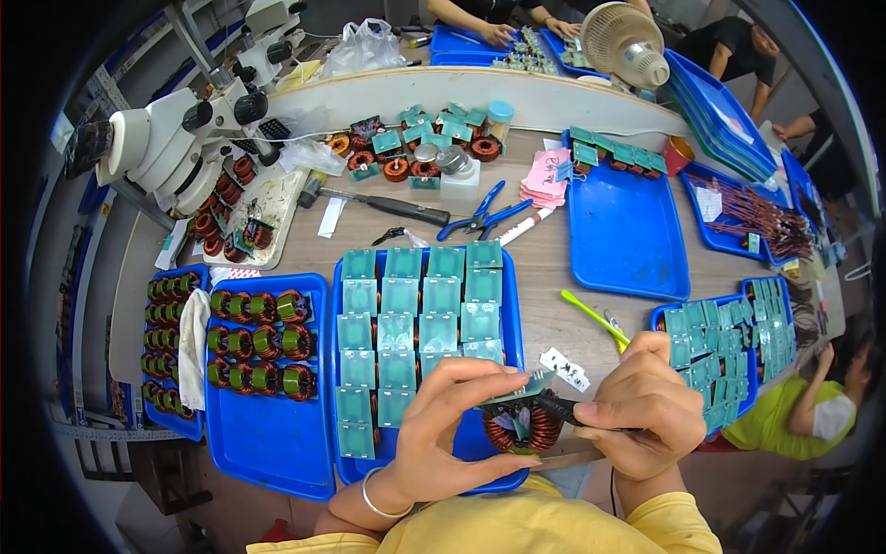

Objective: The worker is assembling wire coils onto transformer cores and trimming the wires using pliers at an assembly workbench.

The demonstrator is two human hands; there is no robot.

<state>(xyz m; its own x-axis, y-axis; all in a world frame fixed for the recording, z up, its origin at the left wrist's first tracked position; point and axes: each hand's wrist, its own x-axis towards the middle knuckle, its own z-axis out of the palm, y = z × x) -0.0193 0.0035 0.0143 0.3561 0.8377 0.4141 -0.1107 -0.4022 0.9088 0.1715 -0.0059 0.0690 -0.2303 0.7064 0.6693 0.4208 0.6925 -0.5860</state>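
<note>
My left hand (432, 448) is closed on a toroidal coil (543, 436) of copper-coloured wire, with the thumb below and the fingers above. A small green circuit board (513, 391) sits tilted on the coil's upper side under my fingertips. In my right hand (643, 406), pinched between thumb and fingers, is a slim black tool (559, 408). Its tip points left and meets the gap between board and coil; its exact kind is hard to make out. Under my left hand stands a blue tray (509, 351) with rows of coils topped by green boards.
Further left, a blue tray (268, 452) holds coils without boards. Beyond lie a hammer (397, 208), blue-handled pliers (484, 220) and a microscope (157, 138). Another blue tray (628, 245) stands back right; a tray of boards (706, 360) is nearer. Other people work around the table.
</note>
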